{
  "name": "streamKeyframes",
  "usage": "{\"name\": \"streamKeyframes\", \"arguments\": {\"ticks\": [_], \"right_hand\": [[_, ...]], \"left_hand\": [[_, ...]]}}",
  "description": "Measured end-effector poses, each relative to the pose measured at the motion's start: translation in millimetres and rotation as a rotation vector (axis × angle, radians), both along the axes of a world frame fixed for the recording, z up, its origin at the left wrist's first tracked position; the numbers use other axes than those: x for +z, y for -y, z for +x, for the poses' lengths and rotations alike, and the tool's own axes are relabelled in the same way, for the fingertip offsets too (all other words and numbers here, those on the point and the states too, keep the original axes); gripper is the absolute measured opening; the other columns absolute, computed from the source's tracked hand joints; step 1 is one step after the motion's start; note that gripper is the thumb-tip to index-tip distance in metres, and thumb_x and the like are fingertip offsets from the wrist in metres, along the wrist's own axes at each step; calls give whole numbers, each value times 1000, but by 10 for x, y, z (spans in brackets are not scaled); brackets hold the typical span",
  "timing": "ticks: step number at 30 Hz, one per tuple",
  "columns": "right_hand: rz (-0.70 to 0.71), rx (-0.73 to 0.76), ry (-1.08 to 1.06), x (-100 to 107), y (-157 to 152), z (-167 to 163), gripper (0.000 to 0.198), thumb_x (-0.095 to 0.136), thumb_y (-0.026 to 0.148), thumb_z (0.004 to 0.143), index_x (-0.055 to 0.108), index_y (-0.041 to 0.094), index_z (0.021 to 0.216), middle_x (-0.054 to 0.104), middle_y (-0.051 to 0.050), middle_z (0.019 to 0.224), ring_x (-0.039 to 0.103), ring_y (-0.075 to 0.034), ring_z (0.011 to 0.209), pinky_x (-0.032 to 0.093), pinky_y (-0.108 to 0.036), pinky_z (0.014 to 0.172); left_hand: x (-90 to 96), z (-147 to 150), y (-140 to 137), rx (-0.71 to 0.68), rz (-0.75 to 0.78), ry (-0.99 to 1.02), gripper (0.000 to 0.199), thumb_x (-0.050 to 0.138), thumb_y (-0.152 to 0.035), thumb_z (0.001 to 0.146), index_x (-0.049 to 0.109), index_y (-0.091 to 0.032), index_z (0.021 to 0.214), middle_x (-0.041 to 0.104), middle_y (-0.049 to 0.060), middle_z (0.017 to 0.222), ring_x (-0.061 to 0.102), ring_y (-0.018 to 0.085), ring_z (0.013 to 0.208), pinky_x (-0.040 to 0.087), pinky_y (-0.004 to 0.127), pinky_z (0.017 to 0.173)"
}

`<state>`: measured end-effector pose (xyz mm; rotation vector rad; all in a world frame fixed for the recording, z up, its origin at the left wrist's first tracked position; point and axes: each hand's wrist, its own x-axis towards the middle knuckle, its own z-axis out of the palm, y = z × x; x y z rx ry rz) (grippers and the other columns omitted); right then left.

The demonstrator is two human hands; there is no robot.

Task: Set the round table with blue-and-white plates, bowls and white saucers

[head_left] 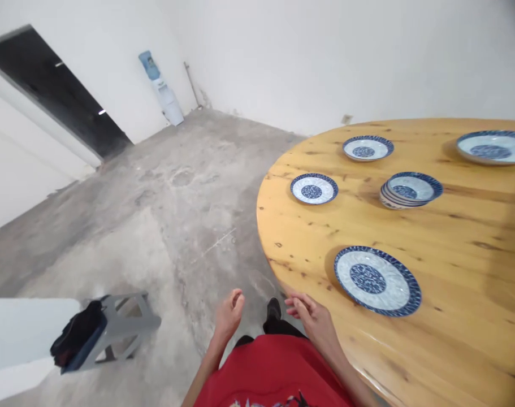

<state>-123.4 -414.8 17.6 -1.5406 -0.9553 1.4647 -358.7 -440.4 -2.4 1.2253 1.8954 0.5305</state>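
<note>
My left hand (230, 314) hangs in front of the red shirt, over the floor, with its fingers curled in and nothing seen in it. At the wooden table's edge is my right hand (311, 316), empty, its fingers loosely bent and a little apart. The nearest dish to it is a blue-and-white plate (390, 282) lying on the round wooden table (452, 249). Farther along the table are a smaller plate (325, 195), another plate (378, 152) and a stack of bowls (427, 189), all in the same pattern. Neither hand touches a dish.
A large blue-rimmed dish (509, 150) sits at the table's far right. On the floor to the left stands a grey stool (141, 319) with dark clothes (81, 333) on it. A water dispenser (168, 102) and a dark door (49, 85) are along the far wall.
</note>
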Motion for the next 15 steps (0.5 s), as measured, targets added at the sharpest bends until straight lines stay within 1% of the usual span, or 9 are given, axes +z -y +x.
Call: {"name": "streamKeyframes", "arguments": {"ticks": [4, 7, 9, 11, 15], "right_hand": [[31, -33, -9, 50, -400, -114, 52, 63, 66, 70, 70, 18, 89, 74, -9, 78, 70, -24, 63, 59, -36, 64], [41, -71, 12, 78, -595, -146, 50, 62, 63, 72, 71, 18, 92, 74, -9, 79, 71, -24, 66, 59, -36, 65], [35, -106, 42, 81, -690, -168, 51, 60, 63, 73, 70, 18, 93, 73, -9, 78, 71, -24, 66, 59, -36, 66], [31, -168, 79, 70, -767, -204, 52, 58, 64, 73, 70, 17, 93, 73, -9, 78, 71, -25, 66, 59, -37, 67], [22, -337, 136, 43, -899, -380, 52, 57, 65, 72, 70, 18, 91, 74, -9, 78, 71, -25, 67, 59, -37, 68]], "left_hand": [[-62, -178, -323, 28, -31, 3, 46, 41, -47, 90, 65, -18, 116, 75, 10, 107, 71, 23, 102, 51, 33, 94], [-115, -229, -591, -1, -73, 39, 45, 42, -48, 89, 65, -18, 114, 76, 11, 106, 71, 23, 100, 52, 33, 93], [-130, -257, -830, -61, -71, 82, 44, 42, -47, 89, 65, -17, 112, 76, 11, 105, 71, 23, 98, 52, 33, 92], [-117, -288, -1127, -136, -44, 106, 44, 42, -46, 88, 65, -16, 111, 76, 12, 102, 71, 23, 95, 53, 34, 90], [6, -369, -1823, -314, 16, 101, 43, 42, -45, 90, 66, -17, 111, 75, 11, 104, 70, 23, 98, 52, 34, 91]]}}
